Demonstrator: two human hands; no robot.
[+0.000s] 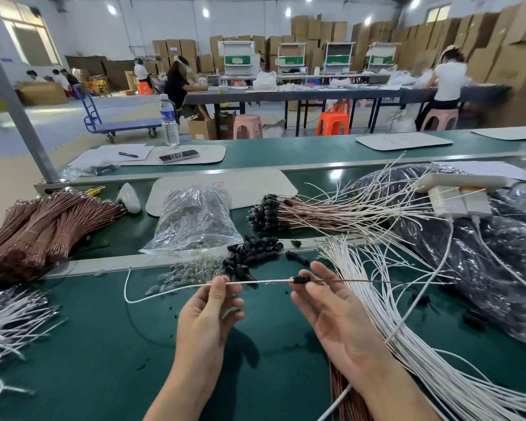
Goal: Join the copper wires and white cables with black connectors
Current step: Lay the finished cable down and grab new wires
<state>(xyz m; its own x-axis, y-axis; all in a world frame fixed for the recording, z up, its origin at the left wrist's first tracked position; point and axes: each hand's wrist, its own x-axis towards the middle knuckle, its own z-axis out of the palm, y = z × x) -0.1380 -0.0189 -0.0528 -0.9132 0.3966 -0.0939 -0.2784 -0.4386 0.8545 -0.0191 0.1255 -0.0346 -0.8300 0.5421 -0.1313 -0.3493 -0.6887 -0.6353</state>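
A green bench (104, 344) strewn with wire bundles stands in a factory hall stacked with cartons (498, 56), where other workers sit at long tables. The left hand (208, 311) pinches the white cable (170, 291) between thumb and forefinger, other fingers loosely curled, while the right hand (331, 314), palm up, nips the black connector (301, 279) with its fingertips. The copper wire (362, 281) runs out to the right, and the joint inside the connector is hidden.

Stacked cardboard boxes (304, 28) along far wall; long worktable (331, 94); pink stool (247, 126); blue cart (128, 126); window (28, 38) left.
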